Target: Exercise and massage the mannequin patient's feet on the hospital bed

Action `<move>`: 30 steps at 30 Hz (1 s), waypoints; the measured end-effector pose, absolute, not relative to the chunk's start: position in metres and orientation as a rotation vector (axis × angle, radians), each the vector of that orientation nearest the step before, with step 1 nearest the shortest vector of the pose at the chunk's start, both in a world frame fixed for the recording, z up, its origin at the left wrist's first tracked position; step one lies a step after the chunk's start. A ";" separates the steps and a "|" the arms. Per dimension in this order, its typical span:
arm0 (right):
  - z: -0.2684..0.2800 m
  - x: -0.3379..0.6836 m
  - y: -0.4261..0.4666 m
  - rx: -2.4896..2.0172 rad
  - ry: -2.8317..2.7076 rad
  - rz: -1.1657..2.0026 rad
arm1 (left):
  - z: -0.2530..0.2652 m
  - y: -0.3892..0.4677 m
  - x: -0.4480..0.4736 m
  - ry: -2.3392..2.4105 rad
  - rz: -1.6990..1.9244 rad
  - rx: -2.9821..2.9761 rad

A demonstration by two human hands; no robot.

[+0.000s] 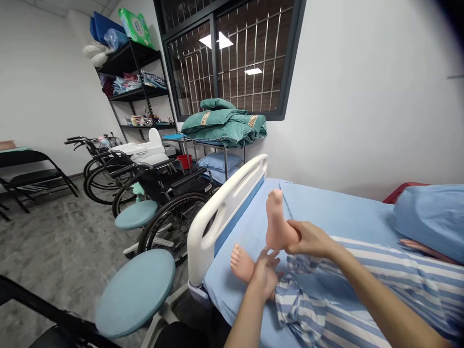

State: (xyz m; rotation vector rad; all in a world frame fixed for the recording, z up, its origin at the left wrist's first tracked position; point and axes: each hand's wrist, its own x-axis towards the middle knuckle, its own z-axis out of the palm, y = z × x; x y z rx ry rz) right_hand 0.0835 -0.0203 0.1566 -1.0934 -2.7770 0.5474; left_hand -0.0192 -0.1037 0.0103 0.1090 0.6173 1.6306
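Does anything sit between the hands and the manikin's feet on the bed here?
Nothing visible. The right hand already has its grip on the raised foot at the heel, and the left hand touches the lower foot beside the striped trouser leg.

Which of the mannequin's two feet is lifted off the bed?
The far foot, toes up, gripped at the heel by the right hand. The near foot lies low by the left hand.

Nursing care training room
A hospital bed [232, 193] with a manikin's foot [276, 222] (bare), parked wheelchairs [159, 193], folded green bedding [224, 125], stocked shelves [134, 92]
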 end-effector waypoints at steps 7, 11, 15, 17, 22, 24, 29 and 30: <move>0.067 0.055 -0.006 -1.188 -2.876 0.334 | 0.041 -0.114 -0.022 0.653 1.644 0.005; 0.050 0.049 0.003 -1.215 -2.894 0.334 | 0.041 -0.109 -0.022 0.682 1.642 -0.050; 0.034 0.044 0.002 -1.248 -2.957 0.349 | 0.046 -0.103 -0.023 0.728 1.588 -0.138; 0.026 0.042 0.001 -1.286 -2.983 0.374 | 0.060 -0.104 -0.025 0.775 1.553 -0.226; 0.014 0.041 0.006 -1.269 -3.025 0.358 | 0.096 -0.112 -0.030 0.870 1.515 -0.327; 0.013 0.041 0.008 -1.236 -3.041 0.356 | 0.099 -0.114 -0.029 0.864 1.498 -0.284; 0.014 0.041 0.006 -1.245 -3.032 0.319 | 0.088 -0.113 -0.025 0.886 1.501 -0.205; 0.015 0.041 0.005 -1.245 -3.026 0.311 | 0.087 -0.113 -0.024 0.886 1.512 -0.199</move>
